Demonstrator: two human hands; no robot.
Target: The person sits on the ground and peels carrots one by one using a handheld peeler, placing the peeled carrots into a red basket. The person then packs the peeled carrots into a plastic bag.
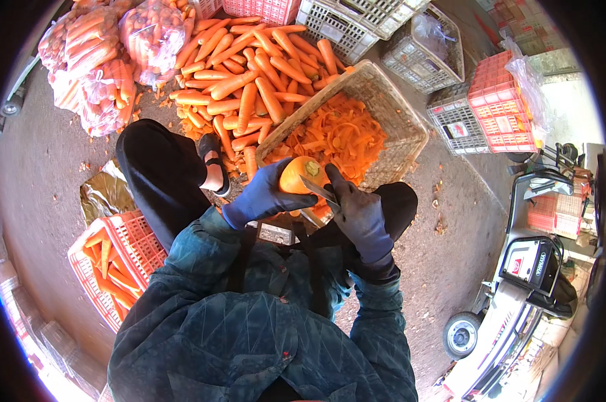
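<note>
In a blue glove, my left hand (267,194) grips a fat orange carrot (295,175) with its pale green stem end facing up. My gloved right hand (352,208) is closed on a knife, whose blade (314,189) lies against the carrot near that end. Both hands are over the near edge of a dirty pale plastic crate (405,137) holding a heap of orange peelings (336,137). Just beyond, a large pile of carrots (239,87) lies on the floor against the crate's left side.
Bags of carrots (82,47) lie at upper left; a red basket of carrots (143,244) is beside my left leg. Stacked crates (491,100) stand at upper right. A white wheeled vehicle (497,315) is at right. Crumpled gold foil (100,194) lies by my left knee.
</note>
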